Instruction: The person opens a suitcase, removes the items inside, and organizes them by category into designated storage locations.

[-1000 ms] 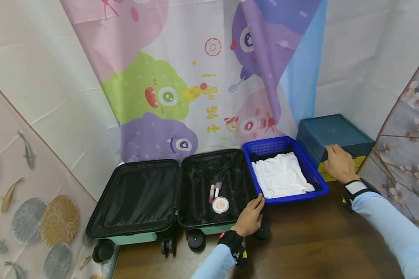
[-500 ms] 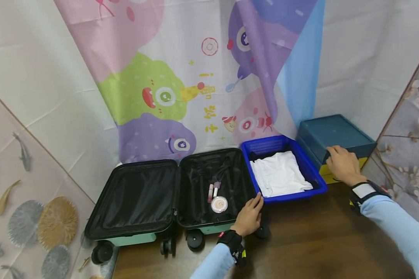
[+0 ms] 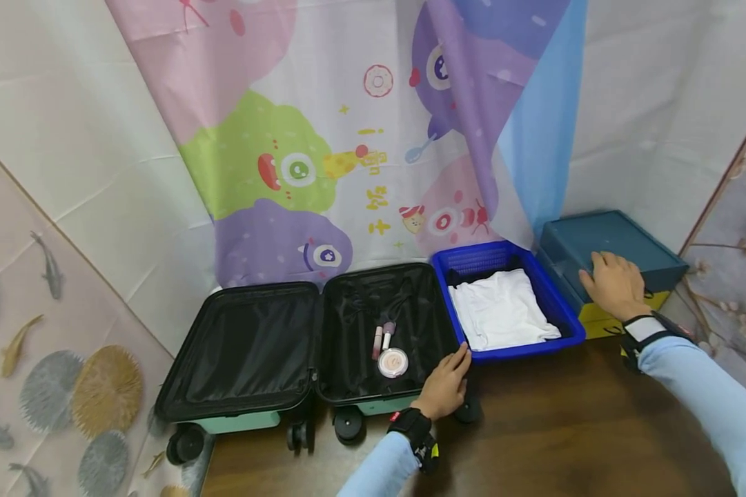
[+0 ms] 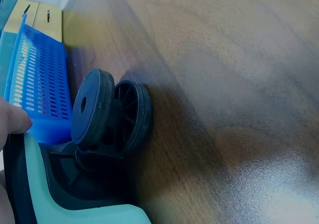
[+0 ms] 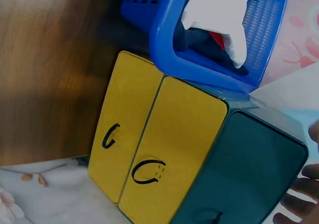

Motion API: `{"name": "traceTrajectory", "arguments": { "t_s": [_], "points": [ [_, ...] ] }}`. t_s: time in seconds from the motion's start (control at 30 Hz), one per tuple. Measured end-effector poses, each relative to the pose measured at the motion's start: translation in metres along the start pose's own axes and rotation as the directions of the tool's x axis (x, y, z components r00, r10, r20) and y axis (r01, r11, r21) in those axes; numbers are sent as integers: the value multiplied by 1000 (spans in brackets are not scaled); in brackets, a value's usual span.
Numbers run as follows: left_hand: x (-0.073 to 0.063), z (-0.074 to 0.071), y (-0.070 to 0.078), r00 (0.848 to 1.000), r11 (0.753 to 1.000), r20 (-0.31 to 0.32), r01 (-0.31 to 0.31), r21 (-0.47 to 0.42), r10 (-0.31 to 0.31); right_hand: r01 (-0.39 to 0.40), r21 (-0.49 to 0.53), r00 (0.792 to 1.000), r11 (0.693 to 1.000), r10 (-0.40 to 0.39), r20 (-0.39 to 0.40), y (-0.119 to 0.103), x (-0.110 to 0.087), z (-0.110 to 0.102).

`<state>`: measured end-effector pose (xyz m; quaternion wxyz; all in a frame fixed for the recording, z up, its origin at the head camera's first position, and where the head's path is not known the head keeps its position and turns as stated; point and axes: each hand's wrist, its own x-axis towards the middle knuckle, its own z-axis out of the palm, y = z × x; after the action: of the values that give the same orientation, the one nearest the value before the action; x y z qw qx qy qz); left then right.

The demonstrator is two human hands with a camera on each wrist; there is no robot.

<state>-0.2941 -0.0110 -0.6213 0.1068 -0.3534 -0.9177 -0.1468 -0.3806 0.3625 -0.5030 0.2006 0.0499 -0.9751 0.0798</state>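
Observation:
My left hand rests on the front right corner of the open suitcase, its fingertips right at the rim of the blue basket. Folded white cloth lies in that basket over dark fabric. At the right, my right hand rests on the front top edge of the teal drawer box, fingers lying loosely over the edge. From the right wrist, the box shows one teal drawer front and two yellow drawer fronts with black loop handles. The right fingers appear at that view's edge.
Inside the suitcase's right half lie a round compact, a pink tube and a slim white piece with a purple end. Black wheels stick out at the suitcase's front. Printed curtains hang behind the wooden table.
The drawer box has shifted right and slightly nearer, away from the basket, with my right hand moving along on it. My left hand has stayed in place.

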Motion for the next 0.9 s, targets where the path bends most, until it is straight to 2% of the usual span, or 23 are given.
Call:
{"name": "traceTrajectory", "arguments": {
  "t_s": [0.1, 0.2, 0.37, 0.53, 0.7, 0.8, 0.9],
  "points": [
    [0, 2, 1, 1000, 1000, -4, -11, 5, 11, -24, -35, 995, 999, 27, 95, 5, -2, 4],
    [0, 3, 1, 1000, 1000, -1, -8, 21, 8, -14, -71, 992, 997, 23, 122, 8, -6, 6],
    [0, 4, 0, 1000, 999, -21, -9, 54, 10, 8, -76, 995, 997, -1, 97, 8, -9, 7],
    [-2, 4, 3, 999, 997, -35, -30, 75, 33, 40, -102, 999, 994, -38, 20, 10, -22, 6],
    [-1, 3, 1, 999, 997, -40, -21, 72, 24, 78, -117, 995, 990, -85, -55, 7, -35, -2],
    [-1, 5, 1, 999, 998, -41, -12, 63, 15, 103, -137, 993, 985, -110, -49, 4, -36, -12],
    [0, 6, 2, 999, 998, -34, -2, 62, 4, 90, -107, 996, 990, -89, 12, 3, -28, -20]
  ]
}}
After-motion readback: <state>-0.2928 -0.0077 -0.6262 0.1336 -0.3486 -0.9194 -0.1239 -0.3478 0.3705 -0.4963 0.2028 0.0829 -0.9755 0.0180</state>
